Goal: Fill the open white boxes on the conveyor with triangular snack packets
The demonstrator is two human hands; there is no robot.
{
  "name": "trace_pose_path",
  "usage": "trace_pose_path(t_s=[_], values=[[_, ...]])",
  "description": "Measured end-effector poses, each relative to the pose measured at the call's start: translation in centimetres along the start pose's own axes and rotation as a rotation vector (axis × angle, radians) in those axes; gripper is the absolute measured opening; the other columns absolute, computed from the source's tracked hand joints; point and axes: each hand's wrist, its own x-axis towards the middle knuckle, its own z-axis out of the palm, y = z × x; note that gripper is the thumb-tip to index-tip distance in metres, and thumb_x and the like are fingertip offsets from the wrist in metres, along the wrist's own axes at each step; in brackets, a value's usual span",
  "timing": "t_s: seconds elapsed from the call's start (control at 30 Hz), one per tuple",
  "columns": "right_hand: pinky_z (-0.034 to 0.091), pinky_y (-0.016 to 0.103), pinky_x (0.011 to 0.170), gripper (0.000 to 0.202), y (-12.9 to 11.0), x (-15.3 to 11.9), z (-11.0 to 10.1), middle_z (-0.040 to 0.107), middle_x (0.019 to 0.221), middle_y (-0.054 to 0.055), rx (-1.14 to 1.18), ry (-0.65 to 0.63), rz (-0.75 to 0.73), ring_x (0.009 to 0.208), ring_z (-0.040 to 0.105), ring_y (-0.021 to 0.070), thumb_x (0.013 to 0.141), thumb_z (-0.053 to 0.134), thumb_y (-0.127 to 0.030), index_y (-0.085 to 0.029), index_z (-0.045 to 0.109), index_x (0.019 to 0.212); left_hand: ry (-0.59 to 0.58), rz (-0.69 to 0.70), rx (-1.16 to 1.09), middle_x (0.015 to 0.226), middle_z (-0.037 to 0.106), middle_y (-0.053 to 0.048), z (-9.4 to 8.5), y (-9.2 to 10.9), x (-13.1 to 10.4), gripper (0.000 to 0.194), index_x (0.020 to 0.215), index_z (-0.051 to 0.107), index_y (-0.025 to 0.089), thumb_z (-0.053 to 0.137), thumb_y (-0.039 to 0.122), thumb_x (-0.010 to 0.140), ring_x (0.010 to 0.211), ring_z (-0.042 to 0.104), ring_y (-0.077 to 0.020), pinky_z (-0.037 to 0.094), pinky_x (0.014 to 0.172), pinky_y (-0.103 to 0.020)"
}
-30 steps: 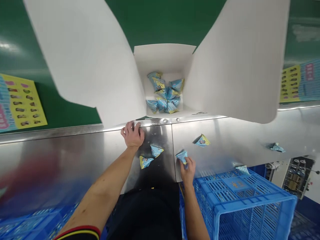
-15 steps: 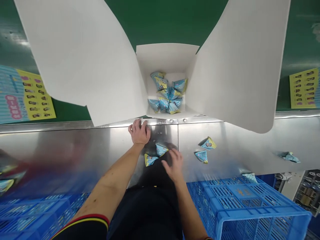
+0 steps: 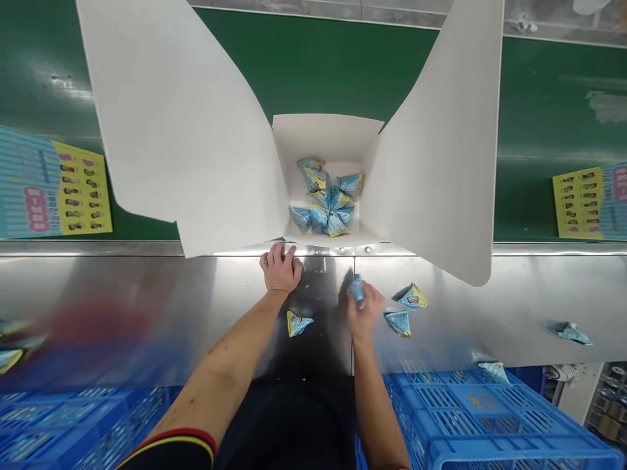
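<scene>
My right hand (image 3: 365, 310) pinches a small blue packet (image 3: 357, 288) above the steel ledge, near the seam. My left hand (image 3: 281, 267) rests at the ledge's back edge, fingers apart and holding nothing, just in front of the open white box (image 3: 323, 137). Inside the box lie several blue and yellow pyramid packets (image 3: 337, 199). One loose packet (image 3: 298, 323) sits on the ledge below my left hand. Two others, a packet with a yellow edge (image 3: 413, 297) and a bluer packet (image 3: 398, 322), lie right of my right hand.
The steel ledge (image 3: 450, 320) runs along a green surface (image 3: 323, 65). Printed cartons stand at the left (image 3: 53, 186) and right (image 3: 588, 202). Blue crates are below at the left (image 3: 73, 418) and right (image 3: 480, 408). Another packet (image 3: 573, 333) lies far right.
My right hand has picked up a packet from beside the loose one and moved right with it. My left hand still rests by the box. The camera view has shifted slightly.
</scene>
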Motion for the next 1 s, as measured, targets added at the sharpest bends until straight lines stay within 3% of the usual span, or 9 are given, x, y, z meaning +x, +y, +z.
trace_pose_path(t_s=[0.1, 0.17, 0.3, 0.37, 0.47, 0.57, 0.67, 0.8, 1.0], values=[[0.052, 0.049, 0.1, 0.033, 0.1, 0.3, 0.5, 0.071, 0.116, 0.014, 0.011, -0.075, -0.014, 0.109, 0.064, 0.0278, 0.104, 0.056, -0.045, -0.021, 0.068, 0.124, 0.01, 0.011, 0.004, 0.147, 0.061, -0.022, 0.2, 0.4, 0.0, 0.042, 0.129, 0.074, 0.02, 0.052, 0.036, 0.096, 0.146, 0.046, -0.0388, 0.024, 0.12, -0.06], [0.05, 0.053, 0.105, 0.04, 0.1, 0.2, 0.7, 0.067, 0.127, 0.017, -0.025, -0.048, 0.049, 0.119, 0.061, 0.0303, 0.105, 0.053, -0.045, -0.02, 0.063, 0.135, 0.015, 0.018, 0.009, 0.146, 0.062, -0.022, 0.4, 0.7, -0.1, 0.042, 0.129, 0.074, 0.02, 0.052, 0.035, 0.096, 0.145, 0.047, -0.0387, 0.025, 0.12, -0.059], [0.047, 0.061, 0.108, 0.05, -0.6, -2.8, -0.2, 0.057, 0.141, 0.021, -0.036, -0.007, 0.026, 0.132, 0.054, 0.0348, 0.103, 0.057, -0.04, -0.02, 0.052, 0.148, 0.022, 0.017, 0.019, 0.144, 0.063, -0.022, 0.7, 1.3, 0.0, 0.042, 0.128, 0.074, 0.02, 0.052, 0.035, 0.097, 0.144, 0.048, -0.0385, 0.025, 0.119, -0.059], [0.05, 0.058, 0.107, 0.049, -1.3, -5.7, -0.7, 0.058, 0.137, 0.018, 0.074, -0.1, -0.113, 0.129, 0.056, 0.0331, 0.101, 0.059, -0.037, -0.022, 0.052, 0.147, 0.02, 0.021, 0.02, 0.144, 0.063, -0.022, 0.9, 1.6, 0.0, 0.042, 0.128, 0.074, 0.019, 0.051, 0.035, 0.097, 0.144, 0.048, -0.0383, 0.024, 0.12, -0.059], [0.051, 0.056, 0.106, 0.06, -2.2, -9.9, -0.5, 0.059, 0.142, 0.017, 0.164, -0.369, -0.31, 0.133, 0.053, 0.0357, 0.093, 0.07, -0.045, -0.025, 0.054, 0.147, 0.021, 0.024, 0.021, 0.144, 0.063, -0.023, 1.2, 1.9, 0.0, 0.043, 0.128, 0.074, 0.019, 0.05, 0.036, 0.097, 0.144, 0.049, -0.0378, 0.024, 0.12, -0.058], [0.051, 0.052, 0.103, 0.061, -2.2, -12.2, 1.1, 0.062, 0.141, 0.016, 0.052, -0.47, -0.31, 0.132, 0.053, 0.0361, 0.09, 0.075, -0.041, -0.024, 0.058, 0.145, 0.027, 0.032, 0.024, 0.144, 0.062, -0.023, 1.5, 2.2, -0.1, 0.043, 0.129, 0.074, 0.019, 0.05, 0.036, 0.098, 0.144, 0.049, -0.0377, 0.024, 0.12, -0.058], [0.051, 0.044, 0.096, 0.04, -0.8, -12.3, 2.4, 0.07, 0.126, 0.013, 0.009, -0.425, -0.306, 0.116, 0.059, 0.0294, 0.095, 0.064, -0.028, -0.023, 0.065, 0.135, 0.029, 0.038, 0.035, 0.144, 0.063, -0.021, 1.6, 2.7, -0.2, 0.042, 0.13, 0.074, 0.02, 0.051, 0.035, 0.097, 0.143, 0.049, -0.0377, 0.025, 0.12, -0.058], [0.051, 0.043, 0.092, 0.029, 2.4, -11.9, 1.6, 0.069, 0.115, 0.014, -0.048, -0.163, -0.185, 0.108, 0.061, 0.0278, 0.101, 0.058, -0.029, -0.021, 0.068, 0.127, 0.038, 0.049, 0.06, 0.14, 0.065, -0.021, 1.7, 3.2, -0.3, 0.042, 0.129, 0.075, 0.02, 0.052, 0.035, 0.097, 0.14, 0.052, -0.0377, 0.027, 0.119, -0.058], [0.053, 0.048, 0.096, 0.032, 5.7, -13.6, -1.1, 0.065, 0.119, 0.016, -0.127, -0.136, -0.09, 0.111, 0.061, 0.0311, 0.101, 0.061, -0.04, -0.022, 0.071, 0.125, 0.038, 0.044, 0.054, 0.135, 0.066, -0.021, 2.2, 3.9, -0.4, 0.041, 0.127, 0.075, 0.021, 0.051, 0.035, 0.097, 0.138, 0.052, -0.0382, 0.028, 0.119, -0.059]])
